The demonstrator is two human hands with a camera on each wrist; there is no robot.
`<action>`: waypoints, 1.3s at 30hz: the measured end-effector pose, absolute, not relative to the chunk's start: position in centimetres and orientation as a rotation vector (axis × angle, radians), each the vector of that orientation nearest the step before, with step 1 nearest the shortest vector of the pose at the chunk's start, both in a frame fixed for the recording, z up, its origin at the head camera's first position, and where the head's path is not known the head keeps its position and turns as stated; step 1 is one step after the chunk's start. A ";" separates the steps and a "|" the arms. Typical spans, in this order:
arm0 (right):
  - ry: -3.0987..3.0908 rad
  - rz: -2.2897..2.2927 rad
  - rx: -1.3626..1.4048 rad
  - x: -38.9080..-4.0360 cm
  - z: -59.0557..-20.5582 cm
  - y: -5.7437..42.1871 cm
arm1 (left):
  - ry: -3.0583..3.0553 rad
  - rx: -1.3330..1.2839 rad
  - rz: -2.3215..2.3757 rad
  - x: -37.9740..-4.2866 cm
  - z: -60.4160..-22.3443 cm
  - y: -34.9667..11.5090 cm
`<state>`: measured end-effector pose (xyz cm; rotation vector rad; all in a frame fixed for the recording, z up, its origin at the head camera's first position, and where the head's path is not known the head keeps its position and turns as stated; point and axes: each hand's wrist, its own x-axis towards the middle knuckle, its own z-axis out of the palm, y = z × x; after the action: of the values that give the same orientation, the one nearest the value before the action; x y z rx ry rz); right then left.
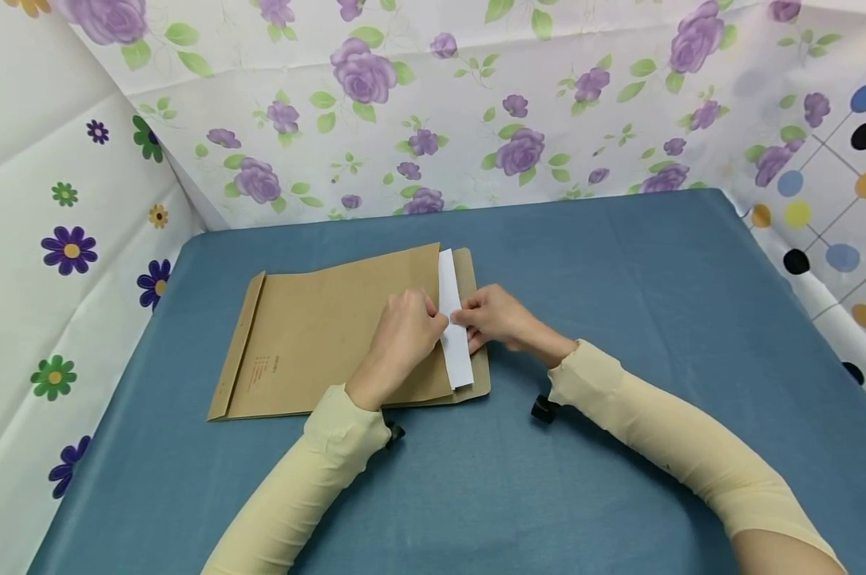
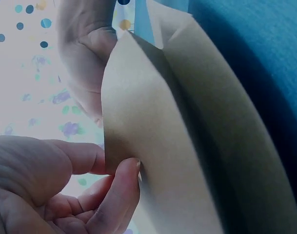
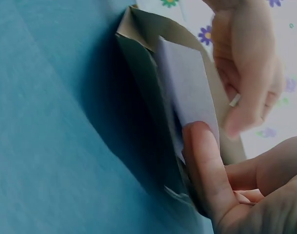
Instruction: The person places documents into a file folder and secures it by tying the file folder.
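Note:
A large brown paper envelope (image 1: 332,335) lies on the table, its mouth toward the right and partly spread. White paper (image 1: 458,363) sticks out of that mouth as a narrow strip. My left hand (image 1: 407,323) pinches the envelope's upper edge at the mouth between thumb and finger, as the left wrist view shows. My right hand (image 1: 500,315) pinches the white paper at its right edge, with one digit laid along its face in the right wrist view. Most of the paper is hidden inside the envelope.
The blue-covered table (image 1: 619,303) extends around the envelope. Behind it hangs a white cloth with purple roses (image 1: 364,72), and patterned cloths line both sides. Small black devices (image 1: 543,410) sit at both wrists, by the pale sleeves (image 1: 662,423).

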<state>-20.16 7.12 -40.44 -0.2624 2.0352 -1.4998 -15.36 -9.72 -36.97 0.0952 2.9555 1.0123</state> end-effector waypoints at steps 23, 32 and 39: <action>1.991 -1.444 -0.326 -19.7 -40.7 6.4 | 2.941 0.098 1.072 -15.3 -36.9 -9.9; 1.980 -1.477 -0.310 -19.3 -41.3 5.5 | 2.941 0.114 1.071 -15.3 -36.8 -9.9; 2.029 -1.492 -0.342 -19.0 -41.5 6.0 | 2.930 0.099 1.051 -15.4 -36.9 -9.9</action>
<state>-19.01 6.00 -41.47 -0.3418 2.0292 -1.4921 -15.38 -9.85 -36.91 0.0993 2.9303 1.0505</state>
